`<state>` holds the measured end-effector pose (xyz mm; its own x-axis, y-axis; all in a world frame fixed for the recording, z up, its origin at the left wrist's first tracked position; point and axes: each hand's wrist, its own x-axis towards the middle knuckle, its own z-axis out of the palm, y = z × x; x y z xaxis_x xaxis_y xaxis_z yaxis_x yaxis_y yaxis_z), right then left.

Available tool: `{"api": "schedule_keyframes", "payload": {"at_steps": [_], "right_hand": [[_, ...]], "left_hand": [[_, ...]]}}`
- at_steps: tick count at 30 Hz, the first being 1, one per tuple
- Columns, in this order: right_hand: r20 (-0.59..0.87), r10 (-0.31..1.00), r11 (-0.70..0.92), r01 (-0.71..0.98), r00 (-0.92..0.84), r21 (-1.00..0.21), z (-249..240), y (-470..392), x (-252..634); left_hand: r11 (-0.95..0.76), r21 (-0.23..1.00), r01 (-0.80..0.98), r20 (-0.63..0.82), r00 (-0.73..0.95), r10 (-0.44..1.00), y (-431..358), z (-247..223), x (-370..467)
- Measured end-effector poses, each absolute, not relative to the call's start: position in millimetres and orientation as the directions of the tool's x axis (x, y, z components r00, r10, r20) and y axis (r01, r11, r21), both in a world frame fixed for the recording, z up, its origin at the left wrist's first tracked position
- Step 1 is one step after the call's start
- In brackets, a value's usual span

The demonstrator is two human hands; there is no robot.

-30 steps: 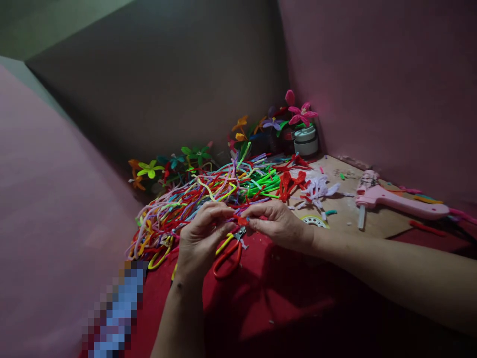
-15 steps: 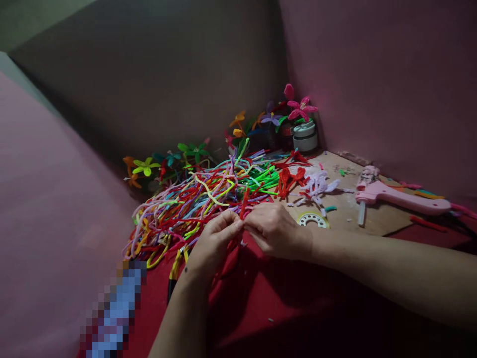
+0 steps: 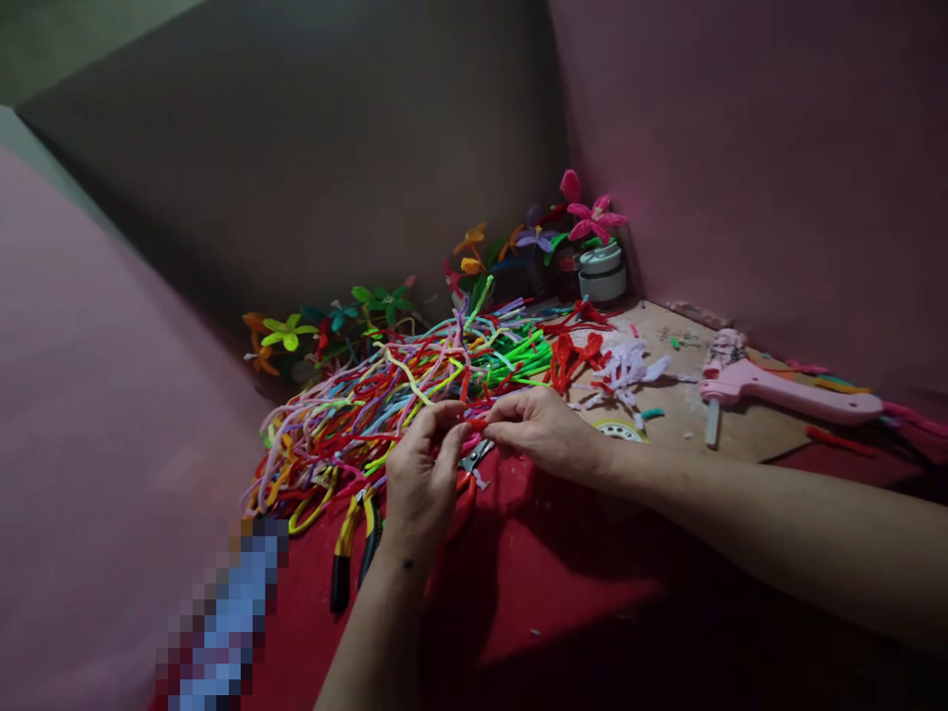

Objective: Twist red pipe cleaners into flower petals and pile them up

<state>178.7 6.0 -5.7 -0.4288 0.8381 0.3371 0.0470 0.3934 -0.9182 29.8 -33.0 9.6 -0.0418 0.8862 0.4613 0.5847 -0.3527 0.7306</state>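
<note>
A short piece of red pipe cleaner (image 3: 475,426) stretches between my two hands. My left hand (image 3: 426,474) pinches its left end between thumb and fingers. The other end is in the fingertips of my right hand (image 3: 544,430). Just behind both hands lies a big heap of coloured pipe cleaners (image 3: 355,395). Small scissors (image 3: 476,454) show in the gap below the red piece, partly hidden by my left hand. Pliers with yellow and black handles (image 3: 345,548) rest left of my left wrist.
On the board (image 3: 755,434) at the right lie a pink glue gun (image 3: 807,390), white looped pieces (image 3: 629,367), red looped pieces (image 3: 574,360) and a tape roll (image 3: 620,432). Pipe-cleaner flowers (image 3: 596,219) stand along the back, beside a grey-white jar (image 3: 601,275).
The red piece has turned from upright to roughly level. My hands have moved slightly apart, my left hand has rotated, and the scissors and more of the pliers now show.
</note>
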Motion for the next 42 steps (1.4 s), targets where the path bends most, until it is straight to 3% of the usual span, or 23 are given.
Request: {"api": "schedule_keyframes", "payload": {"at_steps": [7,13,16,21,24,26,29,33,42], "right_hand": [[0.354,0.828,0.41,0.037,-0.435,-0.911,-6.3,5.7,178.3],[0.332,0.838,0.36,-0.018,-0.432,-0.933,-7.3,5.6,178.4],[0.268,0.848,0.276,-0.051,-0.457,-0.96,-4.1,4.3,178.0],[0.125,0.826,0.002,-0.218,-0.549,-0.976,-2.3,10.0,177.4],[0.063,0.898,-0.124,-0.388,-0.435,-0.913,-2.4,18.2,179.1],[0.068,0.93,-0.117,-0.464,-0.362,-0.878,-1.0,21.8,181.4],[0.17,0.877,0.003,-0.348,-0.45,-0.938,3.9,20.9,185.2],[0.152,0.775,0.151,-0.054,-0.614,-0.987,7.7,15.3,187.1],[0.075,0.773,0.102,0.007,-0.63,-0.995,0.7,17.0,183.2]], "left_hand": [[-0.385,0.655,0.65,0.53,-0.032,0.847,-34.8,8.7,29.0],[-0.283,0.852,0.44,0.352,-0.083,0.932,-33.5,11.3,29.0],[-0.221,0.926,0.305,0.258,-0.089,0.962,-31.5,11.7,28.5],[-0.17,0.952,0.255,0.208,-0.133,0.969,-32.4,17.9,27.1],[-0.124,0.967,0.222,0.163,-0.17,0.972,-34.7,25.0,25.8],[-0.081,0.97,0.23,0.12,-0.162,0.979,-35.9,28.4,24.8],[-0.035,0.959,0.28,0.073,-0.128,0.989,-37.0,29.7,24.0],[-0.01,0.944,0.329,0.047,-0.105,0.993,-37.6,27.3,24.7],[-0.028,0.921,0.389,0.071,-0.098,0.993,-34.7,25.5,27.3]]}}
